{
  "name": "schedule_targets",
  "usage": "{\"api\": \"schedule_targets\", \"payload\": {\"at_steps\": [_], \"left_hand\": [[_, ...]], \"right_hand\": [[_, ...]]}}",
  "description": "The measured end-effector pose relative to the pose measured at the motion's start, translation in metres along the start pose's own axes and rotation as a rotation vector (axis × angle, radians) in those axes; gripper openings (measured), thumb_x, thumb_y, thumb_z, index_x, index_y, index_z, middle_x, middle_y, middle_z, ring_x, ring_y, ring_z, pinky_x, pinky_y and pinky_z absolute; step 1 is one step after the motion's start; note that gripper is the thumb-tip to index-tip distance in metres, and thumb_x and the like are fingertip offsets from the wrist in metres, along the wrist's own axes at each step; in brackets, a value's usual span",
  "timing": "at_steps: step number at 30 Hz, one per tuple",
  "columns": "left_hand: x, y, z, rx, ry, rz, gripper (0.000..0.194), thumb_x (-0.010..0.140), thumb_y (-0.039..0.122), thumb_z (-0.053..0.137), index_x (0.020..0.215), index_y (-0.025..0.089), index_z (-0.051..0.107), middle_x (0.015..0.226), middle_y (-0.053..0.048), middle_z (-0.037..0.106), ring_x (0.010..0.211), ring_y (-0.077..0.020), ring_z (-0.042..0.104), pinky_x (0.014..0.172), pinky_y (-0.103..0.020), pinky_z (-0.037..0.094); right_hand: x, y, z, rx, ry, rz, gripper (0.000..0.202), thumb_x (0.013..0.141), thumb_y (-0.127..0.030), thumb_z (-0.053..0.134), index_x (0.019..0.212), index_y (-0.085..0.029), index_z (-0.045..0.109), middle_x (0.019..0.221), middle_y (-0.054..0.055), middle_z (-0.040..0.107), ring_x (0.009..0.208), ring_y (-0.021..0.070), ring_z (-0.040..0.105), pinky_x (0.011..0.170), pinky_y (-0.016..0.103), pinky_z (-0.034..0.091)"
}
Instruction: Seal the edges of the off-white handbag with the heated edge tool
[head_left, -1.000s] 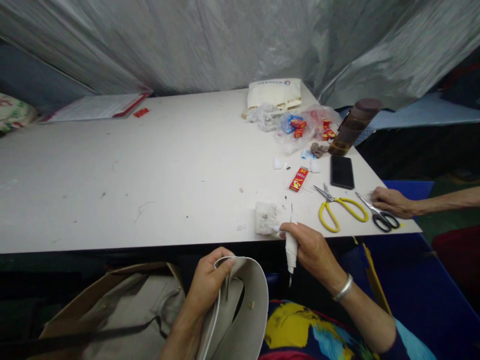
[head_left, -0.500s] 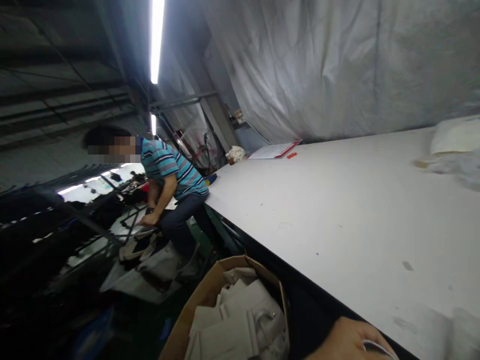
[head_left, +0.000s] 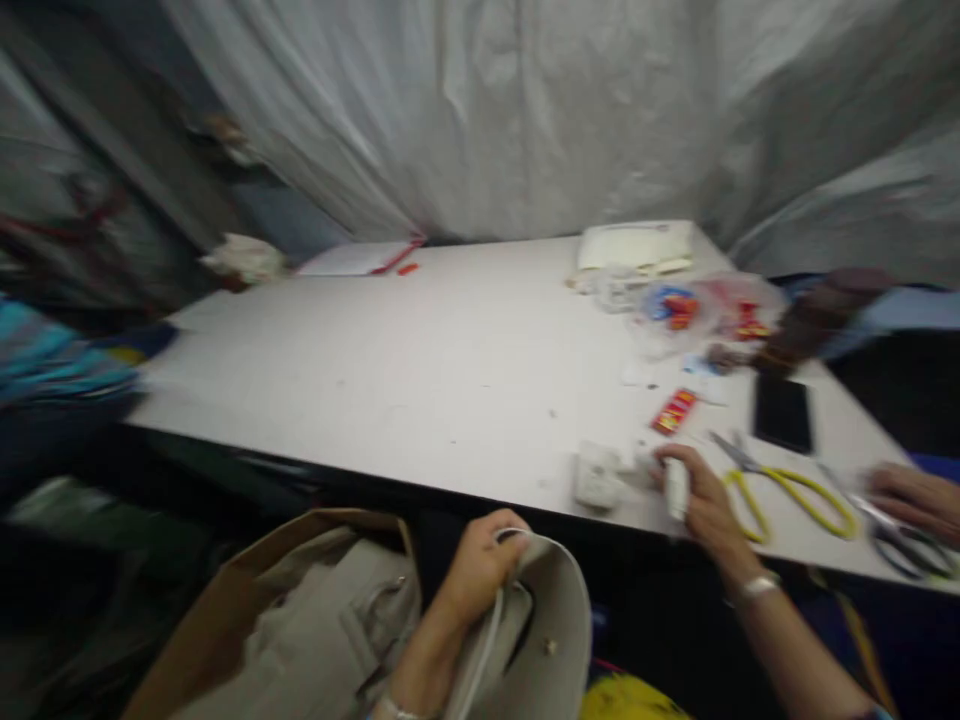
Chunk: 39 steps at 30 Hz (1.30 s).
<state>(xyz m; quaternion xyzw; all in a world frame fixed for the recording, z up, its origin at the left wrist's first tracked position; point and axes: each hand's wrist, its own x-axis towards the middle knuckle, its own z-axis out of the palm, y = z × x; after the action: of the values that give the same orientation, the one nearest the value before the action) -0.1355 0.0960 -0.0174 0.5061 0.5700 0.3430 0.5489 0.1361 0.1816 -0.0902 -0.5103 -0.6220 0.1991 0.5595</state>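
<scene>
My left hand [head_left: 480, 568] grips the rim of a beige bag [head_left: 547, 630] held below the table's near edge. At that edge my right hand [head_left: 701, 495] is closed around a small white roll [head_left: 676, 487]. A white pad [head_left: 597, 478] lies on the table just left of that hand. Yellow-handled scissors [head_left: 787, 487] lie to its right. The picture is blurred by motion.
A cardboard box [head_left: 247, 600] with more beige bags stands at lower left. On the white table [head_left: 420, 370] are a red packet [head_left: 674, 411], a black phone [head_left: 782, 412], a plastic bag of small packets [head_left: 679, 308] and a brown bottle [head_left: 814, 320]. Another person's hand [head_left: 911, 497] rests by black scissors [head_left: 904, 535].
The view swung far left to a seated person, then back to the table. My right hand has risen from below the edge onto the table. The left hand still holds the bag.
</scene>
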Motion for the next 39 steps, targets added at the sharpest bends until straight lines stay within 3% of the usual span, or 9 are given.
{"api": "schedule_targets", "payload": {"at_steps": [2, 4, 10, 17, 22, 25, 28, 33, 39], "left_hand": [[0.011, -0.006, -0.004, 0.037, -0.042, 0.028, 0.026, 0.081, 0.041, 0.071, 0.077, 0.015, 0.069, 0.072, -0.003, 0.062, 0.071, -0.0186, 0.055, 0.07, -0.028, 0.044], [0.02, -0.012, -0.007, 0.059, -0.095, 0.011, 0.031, 0.085, 0.047, 0.07, 0.08, 0.017, 0.068, 0.073, -0.002, 0.063, 0.071, -0.0192, 0.055, 0.069, -0.028, 0.044], [0.019, -0.014, -0.003, 0.107, -0.099, -0.023, 0.037, 0.082, 0.054, 0.071, 0.082, 0.018, 0.067, 0.072, -0.002, 0.062, 0.068, -0.0194, 0.055, 0.065, -0.027, 0.045], [0.02, -0.018, -0.002, 0.08, -0.13, -0.053, 0.036, 0.086, 0.054, 0.069, 0.086, 0.018, 0.065, 0.072, -0.001, 0.061, 0.068, -0.0178, 0.054, 0.066, -0.027, 0.044], [0.017, -0.015, 0.003, 0.045, -0.121, -0.06, 0.035, 0.085, 0.052, 0.07, 0.086, 0.017, 0.064, 0.074, -0.001, 0.061, 0.069, -0.0172, 0.054, 0.067, -0.027, 0.044], [0.015, -0.012, 0.005, 0.071, -0.119, -0.06, 0.034, 0.084, 0.05, 0.07, 0.087, 0.017, 0.065, 0.075, -0.001, 0.062, 0.07, -0.0177, 0.055, 0.068, -0.028, 0.044], [0.014, -0.009, 0.007, 0.135, -0.121, -0.037, 0.033, 0.084, 0.05, 0.068, 0.087, 0.017, 0.067, 0.077, -0.002, 0.064, 0.073, -0.0193, 0.057, 0.071, -0.03, 0.045], [0.014, -0.004, 0.014, 0.206, -0.133, -0.035, 0.034, 0.082, 0.05, 0.066, 0.085, 0.017, 0.07, 0.078, -0.004, 0.066, 0.076, -0.0216, 0.058, 0.074, -0.032, 0.045], [0.018, -0.001, 0.025, 0.235, -0.199, 0.0, 0.031, 0.083, 0.047, 0.066, 0.085, 0.017, 0.072, 0.083, -0.005, 0.071, 0.08, -0.0232, 0.061, 0.077, -0.034, 0.046]], "right_hand": [[-0.011, 0.012, -0.044, -0.023, -0.033, 0.08, 0.032, 0.097, -0.048, 0.068, 0.109, -0.019, 0.066, 0.097, 0.004, 0.068, 0.084, 0.019, 0.066, 0.076, 0.034, 0.058], [-0.013, 0.018, -0.058, -0.002, -0.078, 0.137, 0.029, 0.093, -0.046, 0.068, 0.107, -0.021, 0.067, 0.096, 0.003, 0.068, 0.084, 0.0196, 0.065, 0.078, 0.033, 0.056], [-0.011, 0.022, -0.039, 0.045, -0.158, 0.158, 0.023, 0.094, -0.04, 0.066, 0.109, -0.023, 0.068, 0.102, 0.004, 0.069, 0.092, 0.0211, 0.066, 0.084, 0.031, 0.053], [-0.016, 0.024, -0.042, 0.041, -0.203, 0.152, 0.021, 0.099, -0.03, 0.058, 0.115, -0.024, 0.069, 0.109, 0.004, 0.073, 0.103, 0.0227, 0.069, 0.093, 0.034, 0.051], [-0.016, 0.026, -0.041, 0.044, -0.179, 0.155, 0.026, 0.098, -0.033, 0.061, 0.121, -0.023, 0.069, 0.119, 0.006, 0.073, 0.111, 0.0237, 0.07, 0.099, 0.038, 0.052], [-0.018, 0.013, -0.043, 0.072, -0.044, 0.123, 0.028, 0.101, -0.037, 0.061, 0.126, -0.024, 0.065, 0.121, 0.008, 0.073, 0.113, 0.0237, 0.07, 0.102, 0.041, 0.053], [-0.025, -0.016, -0.047, 0.094, 0.129, 0.096, 0.03, 0.104, -0.039, 0.059, 0.13, -0.025, 0.064, 0.107, 0.007, 0.075, 0.098, 0.0221, 0.073, 0.094, 0.041, 0.058], [-0.04, -0.062, -0.046, -0.008, 0.096, 0.069, 0.024, 0.103, -0.04, 0.064, 0.117, -0.023, 0.073, 0.107, 0.008, 0.074, 0.096, 0.0227, 0.071, 0.09, 0.038, 0.058], [-0.055, -0.068, -0.028, 0.022, 0.111, 0.248, 0.024, 0.1, -0.044, 0.066, 0.1, -0.02, 0.069, 0.085, 0.004, 0.071, 0.074, 0.0194, 0.067, 0.074, 0.034, 0.055]]}}
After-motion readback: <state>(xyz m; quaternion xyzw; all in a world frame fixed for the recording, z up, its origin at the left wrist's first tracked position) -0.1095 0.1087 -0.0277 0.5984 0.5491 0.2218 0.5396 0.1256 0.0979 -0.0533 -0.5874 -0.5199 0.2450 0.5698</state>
